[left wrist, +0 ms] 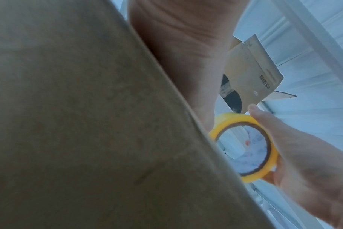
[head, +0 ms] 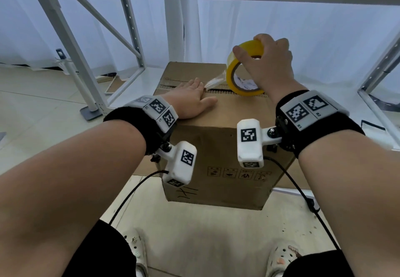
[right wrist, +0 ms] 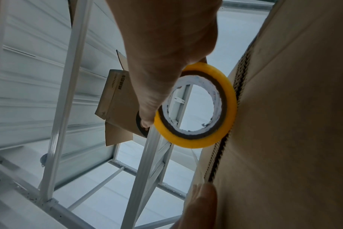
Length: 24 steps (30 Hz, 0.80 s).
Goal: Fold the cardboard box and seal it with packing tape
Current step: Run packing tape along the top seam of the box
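Soft, cool daylight is diffused through white curtains (head: pixel 324 28); wrist views are dimmer, blurred up close, and bent at the edges.

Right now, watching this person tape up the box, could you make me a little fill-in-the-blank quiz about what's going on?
1. The right hand holds a roll of tape coloured ____.
2. The left hand lies flat on the ____ of the cardboard box.
3. A strip of clear tape runs from the roll to the ____ hand's fingertips.
4. The roll stands over the ____ between the box's two top flaps.

Missing words: yellow; top; left; seam
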Tool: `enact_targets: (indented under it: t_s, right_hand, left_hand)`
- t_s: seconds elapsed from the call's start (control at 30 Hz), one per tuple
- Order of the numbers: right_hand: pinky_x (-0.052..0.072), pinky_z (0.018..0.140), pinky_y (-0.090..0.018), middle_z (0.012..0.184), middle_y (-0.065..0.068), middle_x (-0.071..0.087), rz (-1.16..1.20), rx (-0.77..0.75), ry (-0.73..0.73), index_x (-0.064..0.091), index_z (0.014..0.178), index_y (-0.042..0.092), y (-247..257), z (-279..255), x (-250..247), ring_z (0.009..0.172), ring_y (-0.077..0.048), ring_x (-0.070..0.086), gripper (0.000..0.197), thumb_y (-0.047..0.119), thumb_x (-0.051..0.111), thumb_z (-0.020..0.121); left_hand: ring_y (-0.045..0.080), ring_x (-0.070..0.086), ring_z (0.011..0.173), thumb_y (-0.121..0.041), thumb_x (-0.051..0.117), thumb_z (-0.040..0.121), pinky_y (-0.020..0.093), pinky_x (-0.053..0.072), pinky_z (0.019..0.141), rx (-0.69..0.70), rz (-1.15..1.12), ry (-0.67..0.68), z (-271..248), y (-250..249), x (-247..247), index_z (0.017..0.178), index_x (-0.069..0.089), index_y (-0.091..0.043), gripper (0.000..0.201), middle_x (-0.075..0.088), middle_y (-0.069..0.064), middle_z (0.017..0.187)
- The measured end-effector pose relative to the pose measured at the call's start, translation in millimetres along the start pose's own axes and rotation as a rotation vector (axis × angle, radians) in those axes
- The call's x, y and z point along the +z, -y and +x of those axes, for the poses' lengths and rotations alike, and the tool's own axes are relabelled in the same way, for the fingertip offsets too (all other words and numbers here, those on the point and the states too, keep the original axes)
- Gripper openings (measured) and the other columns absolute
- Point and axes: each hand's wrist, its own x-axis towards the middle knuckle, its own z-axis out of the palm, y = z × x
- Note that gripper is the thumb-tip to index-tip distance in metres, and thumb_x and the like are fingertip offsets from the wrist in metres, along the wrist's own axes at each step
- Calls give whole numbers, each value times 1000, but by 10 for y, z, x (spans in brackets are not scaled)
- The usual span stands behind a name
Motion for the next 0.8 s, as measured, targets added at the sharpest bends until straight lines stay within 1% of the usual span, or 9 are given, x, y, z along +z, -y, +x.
enact_targets:
  t_s: [0.13,0.2,0.33,0.43,0.53,0.6,0.67,0.73,0.8]
  right_hand:
    - [38,101,-50,137,-8,33,-82,-17,53,38,138,30,53,5,0,130,-29,32,65,66,47,85]
    - [38,99,-51,137,-8,33,-127,-21,59,39,137,30,84,7,8,129,-29,33,63,65,47,86]
    - [39,97,-50,135,-9,35,-153,-1,40,40,137,28,134,-10,30,126,-30,36,59,60,45,88]
    - [40,97,-51,133,-10,36,-175,11,31,41,137,26,168,-22,44,124,-31,38,56,56,43,90]
    - [39,96,-50,133,-10,36,-174,18,26,40,137,26,163,-28,34,123,-31,38,55,55,41,91]
    - [39,95,-49,133,-10,37,-173,20,20,39,138,25,152,-33,20,123,-31,39,56,56,40,91]
    - [39,95,-49,133,-11,38,-189,18,13,40,138,25,144,-42,9,123,-32,40,57,57,39,91]
    - [39,96,-49,133,-11,39,-205,11,7,40,138,25,125,-42,-8,123,-32,40,59,60,39,90]
    - [39,97,-50,134,-11,39,-192,6,4,40,138,26,96,-32,-26,124,-32,40,61,62,40,89]
  left_hand:
    - [17,-3,146,-57,20,97,34,-2,117,40,7,1,60,-201,26,152,3,-12,72,-3,6,159]
    - [18,-1,146,-54,20,98,34,-1,117,66,6,-2,85,-222,23,152,6,-12,69,0,6,159]
    - [15,3,146,-46,20,101,35,2,117,135,-43,13,83,-30,-45,151,16,-18,57,7,1,159]
    - [14,8,146,-48,20,101,35,4,117,128,-116,14,54,214,-112,149,25,-24,54,15,-6,158]
    - [16,23,143,-48,23,100,31,12,115,94,-170,-57,17,421,-129,144,39,-24,52,29,-5,153]
    - [20,41,132,-48,28,100,29,25,108,44,-217,-140,-4,534,-110,130,57,-25,49,45,-1,145]
    - [20,49,123,-49,34,98,30,31,103,5,-299,-203,-26,609,-88,118,67,-25,45,53,-1,137]
    - [18,47,126,-49,37,98,28,29,104,-10,-364,-216,-54,610,-87,119,66,-26,43,52,-3,139]
    - [19,42,130,-48,35,99,29,27,105,-3,-329,-195,-67,557,-96,132,54,-27,44,47,-3,142]
